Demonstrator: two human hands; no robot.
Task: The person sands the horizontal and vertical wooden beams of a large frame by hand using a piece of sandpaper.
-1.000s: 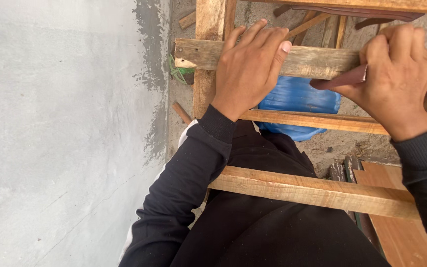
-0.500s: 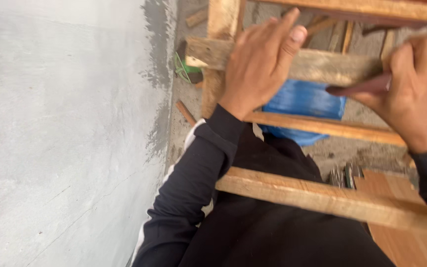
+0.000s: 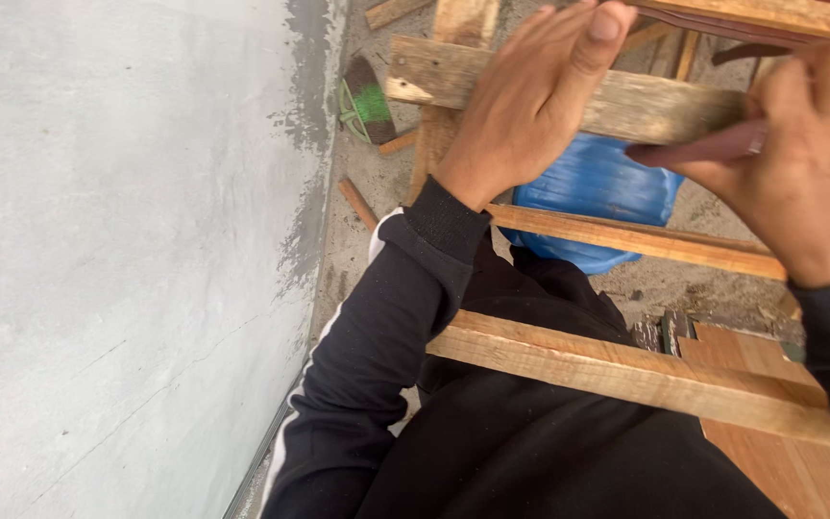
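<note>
My left hand [image 3: 540,91] lies flat across a weathered grey wooden plank [image 3: 665,111], fingers together and stretched out, pressing it against the upright post [image 3: 458,24] of a wooden frame. My right hand [image 3: 809,163] is closed around a dark reddish-brown tool handle [image 3: 698,149], whose tip points left just under the plank. The tool's working end is hidden behind the hand. Both arms wear black sleeves.
A grey plastered wall [image 3: 127,259] fills the left side. Two lighter wooden rails [image 3: 626,235] [image 3: 626,370] cross below the hands. A blue bag-like object [image 3: 588,192] lies on the sandy ground behind them, a small brush with green binding [image 3: 367,101] near the wall, and a reddish board [image 3: 770,461] at lower right.
The view has shifted so that both hands sit higher and further right. My left fingers have straightened from draped over the plank to flat on it. The right hand keeps hold of the handle.
</note>
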